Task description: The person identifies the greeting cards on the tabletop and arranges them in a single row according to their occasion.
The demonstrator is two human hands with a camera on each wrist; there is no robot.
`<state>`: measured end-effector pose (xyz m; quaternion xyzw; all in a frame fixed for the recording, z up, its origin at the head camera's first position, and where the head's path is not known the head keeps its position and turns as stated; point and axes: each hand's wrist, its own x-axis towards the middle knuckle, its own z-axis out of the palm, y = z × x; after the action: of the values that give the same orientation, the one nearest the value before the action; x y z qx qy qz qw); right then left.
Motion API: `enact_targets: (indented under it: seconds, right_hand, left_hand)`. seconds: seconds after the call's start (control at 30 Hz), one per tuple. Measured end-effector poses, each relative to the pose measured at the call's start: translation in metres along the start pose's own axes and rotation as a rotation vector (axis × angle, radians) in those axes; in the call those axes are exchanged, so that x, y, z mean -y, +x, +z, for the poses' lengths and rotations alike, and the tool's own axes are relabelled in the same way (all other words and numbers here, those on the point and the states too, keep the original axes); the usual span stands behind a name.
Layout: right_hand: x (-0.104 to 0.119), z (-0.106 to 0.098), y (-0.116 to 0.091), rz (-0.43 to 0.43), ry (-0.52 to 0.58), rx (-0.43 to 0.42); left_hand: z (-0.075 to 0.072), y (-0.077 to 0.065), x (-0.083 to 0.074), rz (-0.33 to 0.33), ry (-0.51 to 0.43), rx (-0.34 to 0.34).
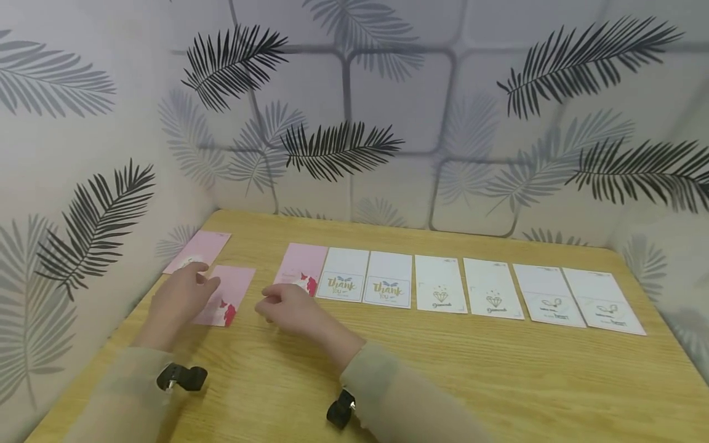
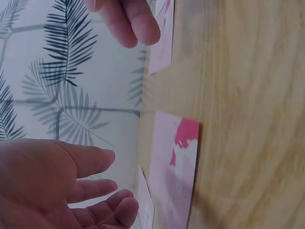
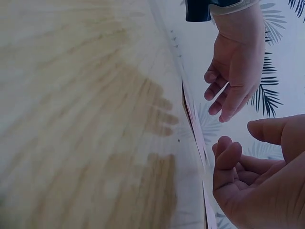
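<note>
In the head view my left hand [image 1: 177, 298] hangs over the left side of a pink card [image 1: 237, 289] printed with a red and white figure. Its fingers are loosely bent and hold nothing, as the left wrist view shows. Behind it a second pink card [image 1: 207, 244] lies near the wall. My right hand [image 1: 293, 311] hovers above the table and covers the lower left corner of a third pink card [image 1: 307, 258]. In the right wrist view its fingers [image 3: 226, 155] curl loosely, with a gap to the thumb and nothing between them.
A row runs rightward: two white "Thank you" cards [image 1: 343, 261], two with a diamond print [image 1: 437, 271], and two with a leaf-like print [image 1: 545, 283]. All lie on the wooden table [image 1: 443, 381]. Leaf-patterned walls [image 1: 399, 98] border the back and left.
</note>
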<state>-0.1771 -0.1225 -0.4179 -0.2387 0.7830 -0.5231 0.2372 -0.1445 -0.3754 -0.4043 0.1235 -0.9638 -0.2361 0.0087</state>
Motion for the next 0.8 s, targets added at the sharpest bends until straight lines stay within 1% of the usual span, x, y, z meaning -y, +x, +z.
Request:
enact_targets:
  seconds: [0.17, 0.33, 0.47, 0.6, 0.73, 0.8]
  right_hand:
    - [0.004, 0.011, 0.001, 0.061, 0.075, 0.014]
    - [0.007, 0.017, 0.003, 0.103, 0.128, 0.017]
    - [0.01, 0.02, 0.004, 0.123, 0.179, 0.027]
    - [0.01, 0.024, 0.006, 0.131, 0.219, 0.031]
    - [0.012, 0.027, 0.008, 0.132, 0.239, 0.025]
    - [0.013, 0.028, 0.009, 0.135, 0.251, 0.023]
  left_hand:
    - [-0.004, -0.001, 0.014, -0.04, 0.015, 0.027]
    - [-0.007, -0.002, 0.02, -0.082, 0.024, 0.062]
    - [-0.007, -0.006, 0.026, -0.104, 0.015, 0.08]
    - [-0.007, -0.009, 0.029, -0.109, 0.011, 0.095]
    - [-0.008, -0.009, 0.03, -0.116, 0.025, 0.113]
    - [-0.009, -0.008, 0.03, -0.133, 0.027, 0.126]
